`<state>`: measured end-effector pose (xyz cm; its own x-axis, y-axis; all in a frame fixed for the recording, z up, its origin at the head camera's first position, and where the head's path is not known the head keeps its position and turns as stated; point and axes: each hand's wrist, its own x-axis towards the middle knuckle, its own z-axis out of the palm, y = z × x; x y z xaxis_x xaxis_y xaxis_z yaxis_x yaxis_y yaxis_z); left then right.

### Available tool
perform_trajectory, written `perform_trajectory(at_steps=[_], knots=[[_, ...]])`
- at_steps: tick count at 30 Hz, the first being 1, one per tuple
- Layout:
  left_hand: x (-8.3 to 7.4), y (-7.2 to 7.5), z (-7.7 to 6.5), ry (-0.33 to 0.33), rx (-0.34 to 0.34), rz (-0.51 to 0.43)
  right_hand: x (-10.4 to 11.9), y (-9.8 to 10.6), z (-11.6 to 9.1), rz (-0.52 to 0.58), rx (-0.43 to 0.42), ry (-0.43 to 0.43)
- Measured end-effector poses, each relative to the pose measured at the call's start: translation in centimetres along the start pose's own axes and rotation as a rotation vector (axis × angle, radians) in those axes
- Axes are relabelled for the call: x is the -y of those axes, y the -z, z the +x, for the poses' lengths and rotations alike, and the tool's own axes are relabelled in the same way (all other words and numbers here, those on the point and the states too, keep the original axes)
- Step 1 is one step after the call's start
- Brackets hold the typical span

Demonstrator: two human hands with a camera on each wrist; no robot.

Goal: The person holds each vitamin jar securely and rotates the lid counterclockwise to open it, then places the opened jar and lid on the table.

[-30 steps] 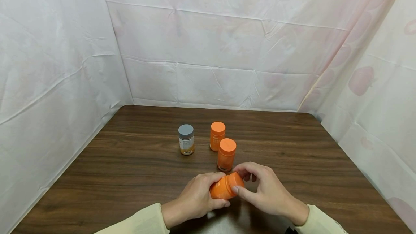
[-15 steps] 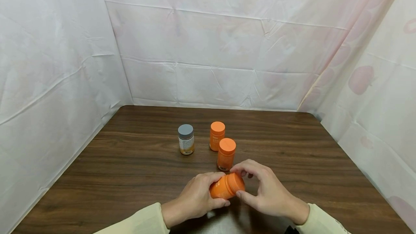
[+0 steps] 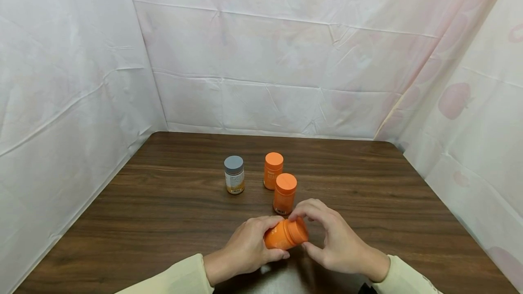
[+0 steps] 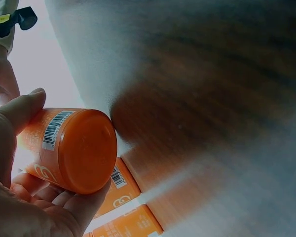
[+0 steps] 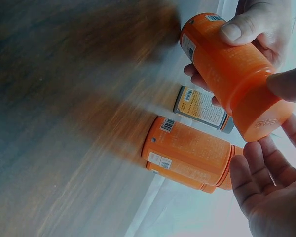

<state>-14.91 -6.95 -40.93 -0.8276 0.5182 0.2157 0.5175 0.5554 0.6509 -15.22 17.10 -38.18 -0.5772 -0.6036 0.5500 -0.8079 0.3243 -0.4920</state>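
One tilted bottle [image 3: 278,238] — left hand [image 3: 247,245] round body [image 5: 227,64], right hand [image 3: 336,238] seemingly pinching cap [image 3: 297,230].

On your dark wood-grain table [image 3: 163,203] stand a grey-capped bottle [image 3: 234,177] at left and, to its right, a far orange bottle [image 3: 272,175] and a near orange bottle [image 3: 284,195].
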Motion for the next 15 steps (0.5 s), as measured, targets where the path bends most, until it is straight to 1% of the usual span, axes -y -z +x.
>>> perform_trajectory(at_steps=[3, 7, 10, 15], knots=[[-0.01, -0.02, 0.01, -0.002, 0.0, 0.0, 0.04, 0.03, 0.02, -0.002, 0.006, 0.005], [-0.03, -0.02, 0.03, -0.001, 0.0, -0.002, 0.13, 0.1, 0.21, -0.03, -0.015, -0.013], [-0.07, 0.01, 0.04, 0.007, 0.005, -0.008, 0.17, 0.12, 0.31, -0.057, -0.043, -0.064], [-0.1, 0.02, 0.06, 0.012, 0.013, -0.021, 0.23, -0.02, 0.34, -0.085, -0.062, -0.188]])
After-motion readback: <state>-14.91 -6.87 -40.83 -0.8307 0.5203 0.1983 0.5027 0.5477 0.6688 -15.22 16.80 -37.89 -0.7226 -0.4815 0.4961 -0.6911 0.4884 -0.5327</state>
